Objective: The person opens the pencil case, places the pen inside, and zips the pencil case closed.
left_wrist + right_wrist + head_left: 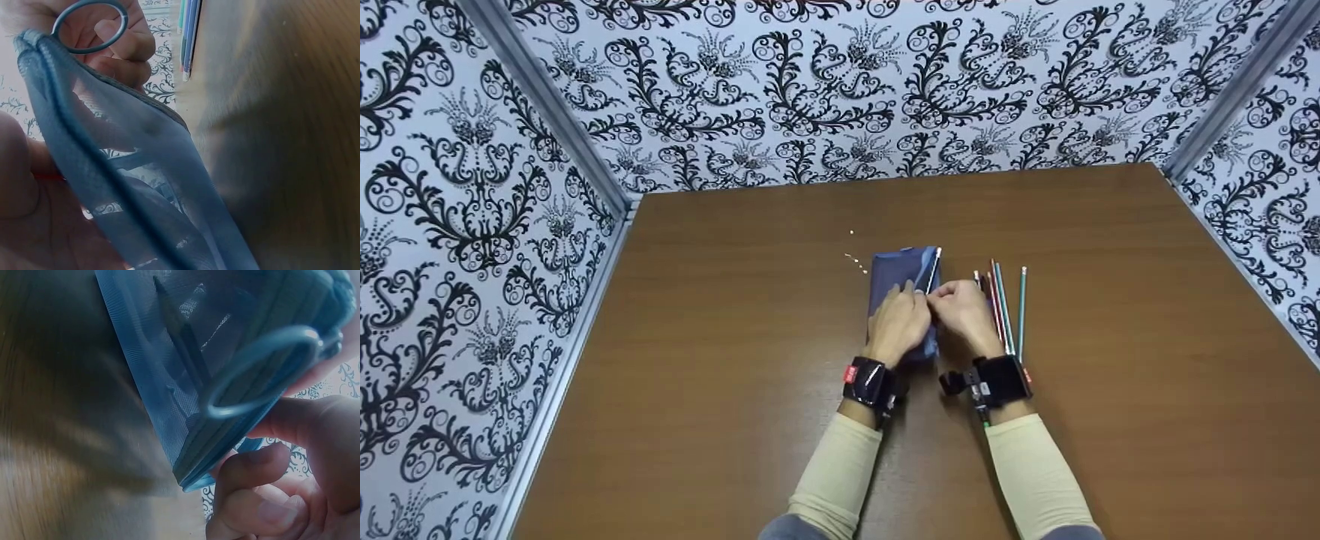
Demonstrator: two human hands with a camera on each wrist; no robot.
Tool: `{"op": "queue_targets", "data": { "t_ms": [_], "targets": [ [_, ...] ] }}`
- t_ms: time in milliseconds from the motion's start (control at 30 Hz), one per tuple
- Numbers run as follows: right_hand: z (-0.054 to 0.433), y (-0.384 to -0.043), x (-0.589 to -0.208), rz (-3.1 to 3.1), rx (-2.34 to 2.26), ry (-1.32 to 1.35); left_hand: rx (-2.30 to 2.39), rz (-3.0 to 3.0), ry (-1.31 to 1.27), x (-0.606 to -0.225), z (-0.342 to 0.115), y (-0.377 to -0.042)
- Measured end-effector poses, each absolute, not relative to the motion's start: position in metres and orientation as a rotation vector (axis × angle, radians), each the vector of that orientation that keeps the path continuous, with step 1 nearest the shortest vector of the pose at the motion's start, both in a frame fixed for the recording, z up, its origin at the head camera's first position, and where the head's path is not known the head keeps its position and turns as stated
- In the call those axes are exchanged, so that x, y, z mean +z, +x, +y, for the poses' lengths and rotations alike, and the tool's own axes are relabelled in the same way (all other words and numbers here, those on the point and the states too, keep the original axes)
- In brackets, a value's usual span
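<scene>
So there's a see-through blue pouch (891, 270) near the middle of the brown table (720, 300), and both hands are on it. The left hand (898, 321) lies along the near part of it, thumb and fingers holding on. The right hand (964, 311) is just beside it with its fingers curled in, pinching the pouch's right edge, the two hands nearly touching. Up close in the right wrist view you get a pale blue ring (222, 412) hanging off the end of the zip, and a sharpened pencil (188, 349) showing through the mesh, so that one's inside. Right by the right hand there's a loose bunch of pencils (1001, 307) on the table, red and teal and some darker ones, partly hidden by the hand, plus one teal pencil (1022, 307) lying a bit apart on the right. A few tiny white specks (856, 262) sit left of the pouch. Black straps (868, 381) on both wrists, cream sleeves (840, 461) below, and black-and-white swirly walls (840, 90) around the table.
</scene>
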State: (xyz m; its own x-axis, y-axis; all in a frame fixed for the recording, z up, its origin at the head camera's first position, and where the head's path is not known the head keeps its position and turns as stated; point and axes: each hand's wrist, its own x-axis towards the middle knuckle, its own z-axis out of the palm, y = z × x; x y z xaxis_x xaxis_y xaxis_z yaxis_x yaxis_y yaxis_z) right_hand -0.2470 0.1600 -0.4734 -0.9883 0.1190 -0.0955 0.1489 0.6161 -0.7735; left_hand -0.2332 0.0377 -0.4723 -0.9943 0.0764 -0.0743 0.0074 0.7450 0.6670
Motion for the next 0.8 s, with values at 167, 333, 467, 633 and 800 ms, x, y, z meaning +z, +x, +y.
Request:
{"op": "queue_targets", "data": {
  "t_ms": [167, 333, 467, 633, 800],
  "targets": [
    [0.16, -0.2475, -0.4731, 2.798, -1.338, 0.223, 1.094, 2.857, 0.085, -0.4724, 0.0372, -0.2338],
    [0.1605, -0.2476, -0.4735, 2.784, -1.339, 0.241, 1.111, 2.852, 0.098, -0.4728, 0.0363, -0.2337],
    [0.1611, -0.2479, -0.4738, 2.78, -1.342, 0.237, 1.116, 2.848, 0.099, -0.473, 0.0363, -0.2341],
    [0.1616, -0.2482, -0.4755, 2.792, -1.343, 0.229, 1.122, 2.835, 0.085, -0.4726, 0.0359, -0.2342],
    [0.1626, -0.249, -0.4769, 2.784, -1.333, 0.231, 1.132, 2.82, 0.068, -0.4725, 0.0362, -0.2345]
  ]
}}
